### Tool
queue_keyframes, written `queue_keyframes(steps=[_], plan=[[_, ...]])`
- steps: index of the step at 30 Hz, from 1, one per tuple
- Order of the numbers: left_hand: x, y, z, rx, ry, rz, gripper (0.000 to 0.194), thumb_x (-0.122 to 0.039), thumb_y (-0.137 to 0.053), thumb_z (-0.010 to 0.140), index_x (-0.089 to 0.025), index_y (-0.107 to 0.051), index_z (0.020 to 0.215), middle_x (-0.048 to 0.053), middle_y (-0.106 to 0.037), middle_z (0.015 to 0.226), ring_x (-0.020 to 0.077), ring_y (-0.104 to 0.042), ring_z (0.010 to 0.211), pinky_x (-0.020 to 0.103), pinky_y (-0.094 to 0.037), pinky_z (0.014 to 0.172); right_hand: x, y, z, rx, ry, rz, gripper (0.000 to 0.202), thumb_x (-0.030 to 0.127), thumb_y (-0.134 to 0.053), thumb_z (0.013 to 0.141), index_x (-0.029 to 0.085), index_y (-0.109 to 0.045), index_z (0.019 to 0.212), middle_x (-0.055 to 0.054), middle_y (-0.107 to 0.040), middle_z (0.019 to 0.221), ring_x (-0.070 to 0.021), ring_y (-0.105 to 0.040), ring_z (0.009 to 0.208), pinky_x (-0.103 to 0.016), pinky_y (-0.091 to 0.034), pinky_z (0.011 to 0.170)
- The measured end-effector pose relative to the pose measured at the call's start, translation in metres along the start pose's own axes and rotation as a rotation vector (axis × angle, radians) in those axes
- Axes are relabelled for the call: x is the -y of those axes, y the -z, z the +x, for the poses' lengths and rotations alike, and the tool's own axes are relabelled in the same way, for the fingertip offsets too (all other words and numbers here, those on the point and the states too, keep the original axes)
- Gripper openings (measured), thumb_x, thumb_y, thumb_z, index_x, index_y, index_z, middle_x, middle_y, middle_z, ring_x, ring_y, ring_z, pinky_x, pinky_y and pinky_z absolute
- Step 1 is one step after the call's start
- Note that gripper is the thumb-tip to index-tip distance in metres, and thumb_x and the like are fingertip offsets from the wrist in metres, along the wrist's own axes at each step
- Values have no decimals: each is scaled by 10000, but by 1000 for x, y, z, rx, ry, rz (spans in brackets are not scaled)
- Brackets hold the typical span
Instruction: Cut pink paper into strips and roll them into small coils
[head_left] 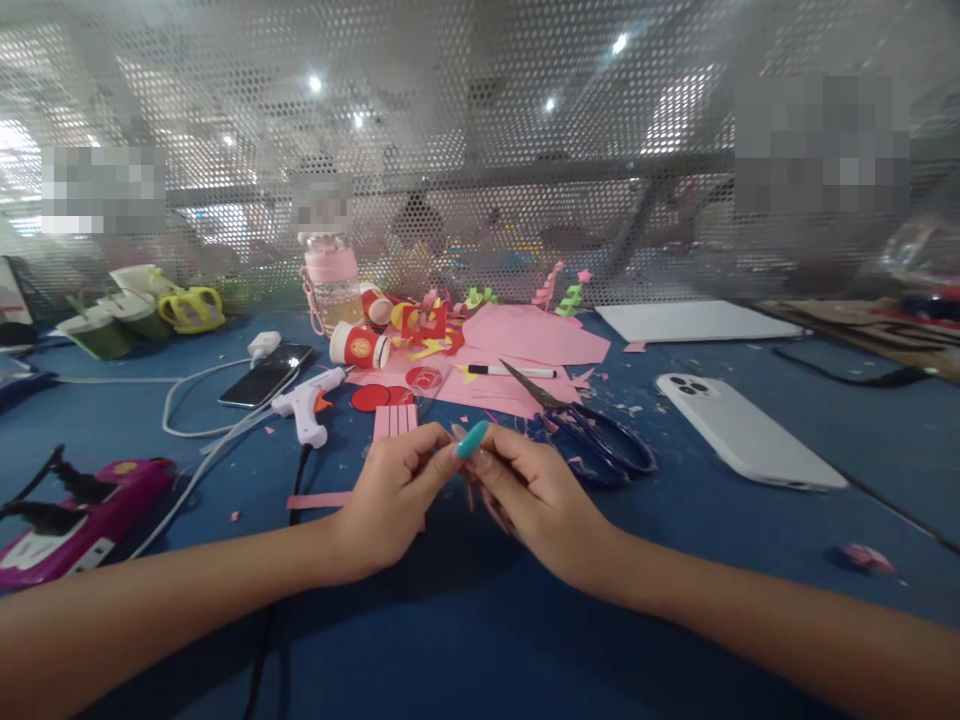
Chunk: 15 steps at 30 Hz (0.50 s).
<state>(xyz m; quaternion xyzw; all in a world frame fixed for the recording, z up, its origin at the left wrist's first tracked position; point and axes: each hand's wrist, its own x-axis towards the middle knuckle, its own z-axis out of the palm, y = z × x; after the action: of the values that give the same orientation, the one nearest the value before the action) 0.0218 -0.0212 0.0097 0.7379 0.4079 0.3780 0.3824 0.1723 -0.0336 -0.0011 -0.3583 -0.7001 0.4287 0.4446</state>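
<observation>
My left hand (397, 485) and my right hand (551, 500) meet above the near middle of the blue table, fingertips pinched close together. Both are closed, and whatever lies between the fingers is hidden or too small to name. A glossy teal oval (472, 440) at my left thumb's tip looks like a long painted nail. Just behind my left hand lies pink paper cut into strips (395, 420), and a loose pink strip (321, 500) runs out beside my left wrist. Blue-handled scissors (592, 425) rest open beyond my right hand.
A white glue gun (305, 405), black phone (266, 375) and purple toy-like object (90, 520) are left. Behind stand a pink-lidded bottle (331, 280), red paper cup (360, 346), pink paper (532, 335) and marker (514, 371). A white phone (750, 430) lies right; perforated metal (480, 130) closes the back.
</observation>
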Motion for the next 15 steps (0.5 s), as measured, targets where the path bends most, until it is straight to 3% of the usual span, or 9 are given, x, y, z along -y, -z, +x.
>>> queue_keyframes(steps=[6, 15], plan=[[-1, 0, -1, 11, 76, -48, 296, -386, -474, 829, -153, -532, 656, -49, -420, 494, 73, -389, 425, 189, -326, 408, -3, 0, -1, -17, 25, -44, 296, 380, -394, 909, 204, -433, 673, 69, -381, 476, -72, -348, 380, -209, -275, 373], [-1, -2, 1, 0, 141, -98, 269, -401, -476, 814, -167, -546, 700, -85, -353, 426, 58, -360, 310, 165, -272, 310, -3, -4, 0, -45, -96, 131, 310, 427, -342, 902, 206, -411, 697, 81, -331, 480, -67, -295, 371, -198, -233, 344]])
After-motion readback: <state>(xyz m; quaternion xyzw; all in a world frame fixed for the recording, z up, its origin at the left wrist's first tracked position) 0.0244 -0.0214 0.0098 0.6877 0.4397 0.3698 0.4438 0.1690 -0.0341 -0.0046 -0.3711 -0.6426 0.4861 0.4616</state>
